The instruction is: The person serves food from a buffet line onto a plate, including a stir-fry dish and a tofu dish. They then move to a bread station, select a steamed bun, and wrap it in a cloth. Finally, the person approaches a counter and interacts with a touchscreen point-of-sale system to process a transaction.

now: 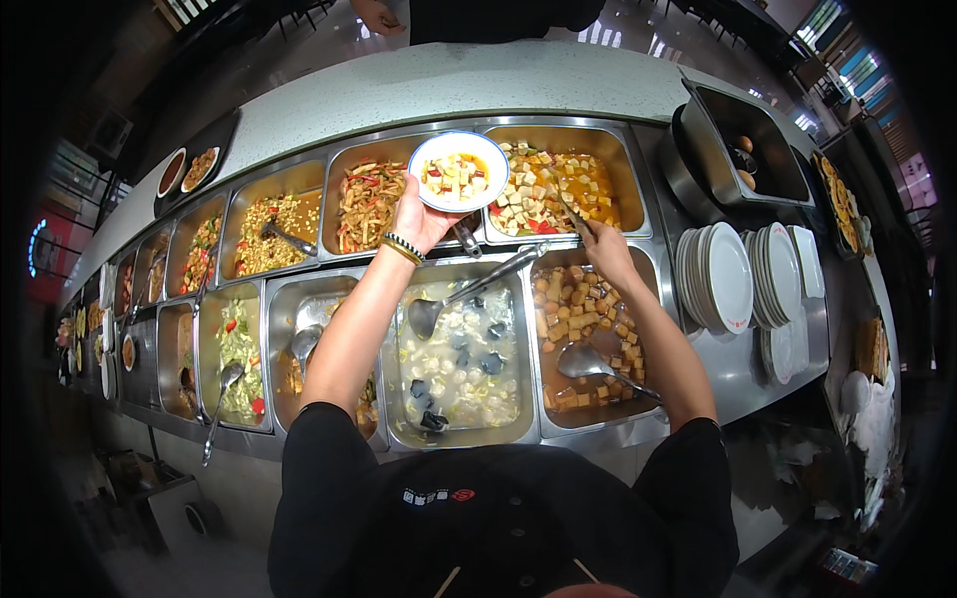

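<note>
My left hand (425, 222) holds a white bowl with a blue rim (457, 203) from below and its near side. Cubed tofu with red bits and orange sauce lies in the bowl. The bowl is above the border between a steel pan of shredded stir-fry (366, 198) and a steel pan of tofu cubes in orange sauce (591, 172). At the near right edge of the tofu pan, my right hand (607, 250) is closed around the handle of a serving utensil (572, 213), whose far end reaches into the tofu; its head is hidden.
Nearer me are pans of soup with a ladle (424, 318) and brown stew with a large spoon (583, 361). Stacked white plates (727, 280) stand at right, below a deep steel container holding eggs (748, 112). More food pans extend left. A person (486, 19) stands beyond the pale counter (448, 78).
</note>
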### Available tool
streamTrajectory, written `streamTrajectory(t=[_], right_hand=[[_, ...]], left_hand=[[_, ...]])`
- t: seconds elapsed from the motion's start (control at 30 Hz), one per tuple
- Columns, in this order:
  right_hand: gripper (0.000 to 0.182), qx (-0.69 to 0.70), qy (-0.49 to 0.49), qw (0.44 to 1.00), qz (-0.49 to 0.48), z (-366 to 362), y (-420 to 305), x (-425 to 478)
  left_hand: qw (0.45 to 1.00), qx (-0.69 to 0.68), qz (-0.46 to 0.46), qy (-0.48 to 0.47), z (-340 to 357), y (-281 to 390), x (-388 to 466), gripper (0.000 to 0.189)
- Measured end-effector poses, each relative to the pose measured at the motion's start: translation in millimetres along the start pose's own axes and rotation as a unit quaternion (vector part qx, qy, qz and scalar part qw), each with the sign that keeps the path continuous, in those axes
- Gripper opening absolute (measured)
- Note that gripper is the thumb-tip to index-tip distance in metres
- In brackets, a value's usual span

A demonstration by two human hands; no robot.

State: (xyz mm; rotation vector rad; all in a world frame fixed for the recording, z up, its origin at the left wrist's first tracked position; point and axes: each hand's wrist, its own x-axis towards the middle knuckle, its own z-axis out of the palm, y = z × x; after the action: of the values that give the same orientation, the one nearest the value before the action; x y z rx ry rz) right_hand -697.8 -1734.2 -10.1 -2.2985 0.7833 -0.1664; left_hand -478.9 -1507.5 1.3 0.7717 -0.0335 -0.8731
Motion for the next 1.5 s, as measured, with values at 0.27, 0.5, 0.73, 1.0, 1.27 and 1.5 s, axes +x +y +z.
streamTrajectory(t=[0.27,0.5,0.73,1.0,1.27,1.5], right_hand=[[0.026,-0.017,0.041,0.997,-0.058,11,-19,-3],[0.028,0.210,-0.082,0.967,0.116,9,-2,14],[0.026,0.236,-0.053,0.967,0.076,7,13,11],[0.033,0.212,0.000,0.974,0.082,-19,15,-7],[0.034,0.316,-0.023,0.940,0.127,-25,31,-3],[0.032,0.476,-0.081,0.850,0.209,-26,40,0]], left_hand=[[1.000,-0.007,-0.010,0.008,-4,6,-3,0.071],[1.000,0.001,-0.004,0.011,-5,3,-4,0.071],[1.000,-0.010,-0.024,-0.001,-4,3,-3,0.069],[0.998,-0.042,-0.027,-0.033,-1,-8,-2,0.073],[0.998,-0.039,-0.022,-0.050,-3,-17,1,0.078],[0.999,-0.033,-0.025,-0.023,4,-17,1,0.074]])
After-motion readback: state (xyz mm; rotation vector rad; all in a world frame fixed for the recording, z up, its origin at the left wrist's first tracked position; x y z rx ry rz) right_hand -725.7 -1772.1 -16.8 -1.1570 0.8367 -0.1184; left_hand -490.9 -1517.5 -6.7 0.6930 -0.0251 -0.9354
